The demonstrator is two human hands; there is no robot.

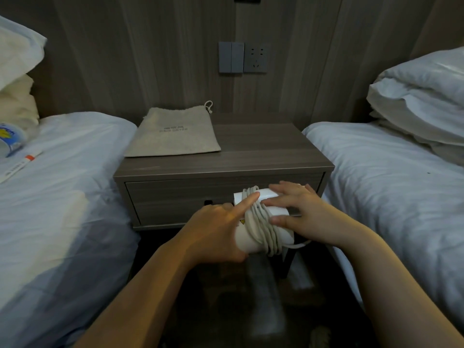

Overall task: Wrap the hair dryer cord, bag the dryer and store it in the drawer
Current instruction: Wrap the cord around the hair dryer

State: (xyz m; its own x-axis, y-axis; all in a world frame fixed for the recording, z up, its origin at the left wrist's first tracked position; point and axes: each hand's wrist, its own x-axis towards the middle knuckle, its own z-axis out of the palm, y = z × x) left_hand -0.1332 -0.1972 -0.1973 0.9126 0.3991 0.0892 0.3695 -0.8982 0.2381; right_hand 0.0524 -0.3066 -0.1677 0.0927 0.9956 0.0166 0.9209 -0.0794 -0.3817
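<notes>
A white hair dryer [247, 238] is held in front of the nightstand's shut drawer [175, 199]. Its pale cord [261, 222] is coiled many times around the body. My left hand [221, 227] grips the dryer from the left, its index finger pressing on the coils. My right hand [298, 212] lies over the dryer's right side with fingers spread on the cord and body. A short loop of cord shows under my right hand. A beige drawstring bag [173, 133] lies flat on the nightstand top [263, 151], back left.
Beds with white sheets flank the nightstand, left [62, 197] and right [389, 184]. Pillows [421, 101] are stacked on the right bed. A cup [10, 139] and a paper strip [22, 164] lie on the left bed. Wall switches and a socket [242, 57] sit above.
</notes>
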